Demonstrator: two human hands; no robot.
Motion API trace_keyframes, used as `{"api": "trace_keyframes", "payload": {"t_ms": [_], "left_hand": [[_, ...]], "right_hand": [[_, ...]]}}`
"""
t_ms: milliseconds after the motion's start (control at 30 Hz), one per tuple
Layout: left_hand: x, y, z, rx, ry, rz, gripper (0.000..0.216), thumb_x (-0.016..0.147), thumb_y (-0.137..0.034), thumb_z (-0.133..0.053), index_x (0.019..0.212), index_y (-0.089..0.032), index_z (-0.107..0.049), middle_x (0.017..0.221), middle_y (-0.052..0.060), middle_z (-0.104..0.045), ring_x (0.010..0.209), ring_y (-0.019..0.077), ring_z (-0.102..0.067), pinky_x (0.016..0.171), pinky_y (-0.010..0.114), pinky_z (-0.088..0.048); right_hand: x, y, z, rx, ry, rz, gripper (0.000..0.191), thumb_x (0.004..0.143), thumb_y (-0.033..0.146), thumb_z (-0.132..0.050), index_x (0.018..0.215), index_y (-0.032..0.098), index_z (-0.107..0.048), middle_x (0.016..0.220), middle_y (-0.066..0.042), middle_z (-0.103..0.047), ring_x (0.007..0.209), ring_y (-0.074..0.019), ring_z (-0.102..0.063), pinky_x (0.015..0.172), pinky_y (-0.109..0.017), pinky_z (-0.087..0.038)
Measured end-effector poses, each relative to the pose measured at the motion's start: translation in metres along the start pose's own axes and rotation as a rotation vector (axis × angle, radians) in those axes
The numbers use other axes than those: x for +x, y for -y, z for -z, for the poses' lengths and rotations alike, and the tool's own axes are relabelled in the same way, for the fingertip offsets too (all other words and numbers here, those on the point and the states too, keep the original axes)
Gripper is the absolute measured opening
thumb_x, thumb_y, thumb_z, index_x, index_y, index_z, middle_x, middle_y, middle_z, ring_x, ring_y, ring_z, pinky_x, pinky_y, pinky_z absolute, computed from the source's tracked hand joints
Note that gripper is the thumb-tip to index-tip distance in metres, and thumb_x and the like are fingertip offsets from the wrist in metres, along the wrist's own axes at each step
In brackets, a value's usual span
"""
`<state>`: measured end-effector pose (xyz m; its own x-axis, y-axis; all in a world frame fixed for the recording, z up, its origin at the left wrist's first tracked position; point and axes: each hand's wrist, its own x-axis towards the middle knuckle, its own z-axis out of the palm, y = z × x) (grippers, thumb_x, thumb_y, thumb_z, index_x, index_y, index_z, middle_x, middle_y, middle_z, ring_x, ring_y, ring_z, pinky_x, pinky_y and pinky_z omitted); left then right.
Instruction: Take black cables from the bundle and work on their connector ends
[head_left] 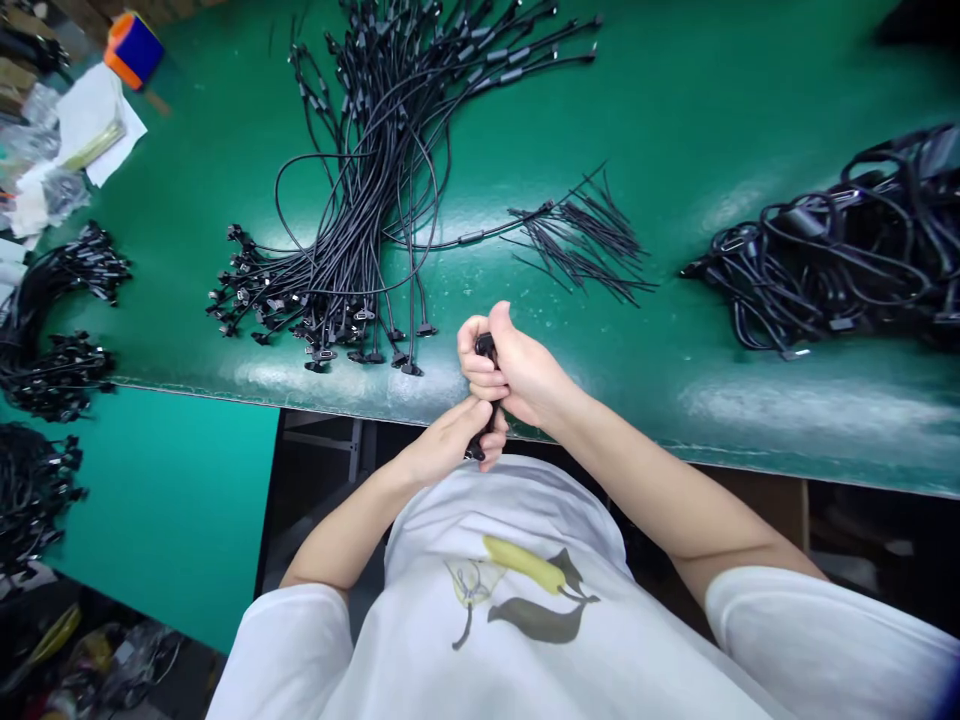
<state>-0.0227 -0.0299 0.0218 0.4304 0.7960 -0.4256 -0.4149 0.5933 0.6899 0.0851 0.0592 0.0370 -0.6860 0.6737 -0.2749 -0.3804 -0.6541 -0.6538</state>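
Observation:
A folded black cable [486, 346] is held in front of my shirt, at the table's near edge. My right hand [517, 362] has its fingers wrapped round the upper part, with the thumb pointing up. Just below, my left hand [456, 432] is closed on the lower part, where a black connector end sticks out. Fingers hide most of the cable. Beyond my hands lies a loose heap of straight black cables [367, 200], their connectors toward me. Thin black ties [581, 245] are scattered to its right, with one cable end reaching in among them.
Coiled black cables [817, 250] are piled at the right on the green table [675, 120]. More cable bundles [56, 300] lie at the left, above a lower green surface [172, 490]. An orange and blue tape roll [133, 50] and white papers [97, 115] sit at the far left.

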Motion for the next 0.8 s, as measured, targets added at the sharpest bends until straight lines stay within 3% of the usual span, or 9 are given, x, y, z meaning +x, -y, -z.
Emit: {"api": "trace_keyframes", "payload": {"t_ms": [167,300,400,567,700,800], "left_hand": [[0.001,-0.003,-0.012,-0.218,0.001,0.073,0.038,0.078,-0.048,-0.071,0.084,-0.013,-0.056,0.064,-0.004,-0.042,0.053,0.0076,-0.044,0.051,0.022,-0.038],[0.012,0.003,-0.012,-0.237,-0.073,0.121,0.041,0.083,-0.054,-0.061,0.082,-0.014,-0.055,0.059,-0.006,-0.034,0.047,0.0067,-0.034,0.046,0.020,-0.031],[0.018,0.005,-0.006,0.066,-0.090,0.024,0.042,0.088,-0.057,-0.051,0.082,-0.016,-0.053,0.060,-0.005,-0.039,0.051,0.0094,-0.040,0.053,0.024,-0.037],[0.022,-0.006,0.004,0.917,-0.180,-0.135,0.031,0.095,-0.039,-0.042,0.075,-0.018,-0.053,0.071,0.001,-0.055,0.069,0.0148,-0.050,0.075,0.030,-0.041],[0.028,-0.009,0.003,0.947,-0.163,-0.114,0.029,0.094,-0.039,-0.042,0.085,-0.018,-0.058,0.085,0.004,-0.064,0.083,0.0189,-0.057,0.082,0.031,-0.043],[0.029,0.000,0.000,0.943,-0.218,-0.152,0.033,0.095,-0.043,-0.039,0.084,-0.017,-0.057,0.079,0.003,-0.061,0.075,0.0174,-0.055,0.075,0.030,-0.042]], "right_hand": [[-0.001,0.010,0.004,0.018,-0.006,-0.059,0.058,0.077,0.076,-0.055,0.072,0.019,-0.044,0.054,0.010,-0.033,0.040,-0.0008,-0.014,0.034,-0.013,-0.012],[-0.006,0.011,0.003,-0.026,-0.076,0.042,0.062,0.078,0.080,-0.047,0.064,0.020,-0.039,0.046,0.011,-0.021,0.038,-0.0020,-0.009,0.033,-0.015,-0.009],[-0.009,0.007,0.005,-0.052,-0.144,0.127,0.062,0.078,0.079,-0.048,0.061,0.020,-0.039,0.043,0.011,-0.021,0.037,-0.0021,-0.009,0.032,-0.016,-0.010],[-0.009,0.001,0.012,0.079,-0.270,0.219,0.055,0.084,0.067,-0.054,0.059,0.020,-0.038,0.043,0.011,-0.023,0.036,-0.0030,-0.011,0.032,-0.017,-0.013],[-0.010,-0.007,0.011,0.105,-0.283,0.347,0.055,0.088,0.062,-0.049,0.055,0.020,-0.036,0.041,0.010,-0.023,0.035,-0.0042,-0.017,0.035,-0.018,-0.021],[-0.012,-0.011,0.012,-0.029,-0.252,0.409,0.057,0.089,0.065,-0.043,0.054,0.021,-0.036,0.041,0.009,-0.025,0.036,-0.0049,-0.021,0.036,-0.020,-0.022]]}}
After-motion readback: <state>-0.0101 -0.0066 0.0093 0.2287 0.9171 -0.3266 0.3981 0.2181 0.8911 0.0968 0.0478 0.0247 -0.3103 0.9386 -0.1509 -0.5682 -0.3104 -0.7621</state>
